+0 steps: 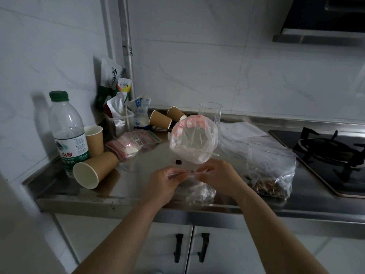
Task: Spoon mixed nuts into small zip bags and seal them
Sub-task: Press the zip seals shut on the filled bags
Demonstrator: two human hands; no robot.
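- While your left hand (164, 181) and right hand (215, 177) meet over the steel counter (122, 186), each pinches one end of the small zip bag (194, 189) along its top strip, fingers curled.
- Its body hangs down, touching the counter near the front edge.
- Just right lies the big bag of mixed nuts (270, 171).
- Behind your hands stands a bag-lined cup (194, 137) with a white stick poking out.

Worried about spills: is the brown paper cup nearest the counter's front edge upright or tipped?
Tipped. The paper cup lies on its side on the counter, open mouth facing the camera, beside the water bottle.
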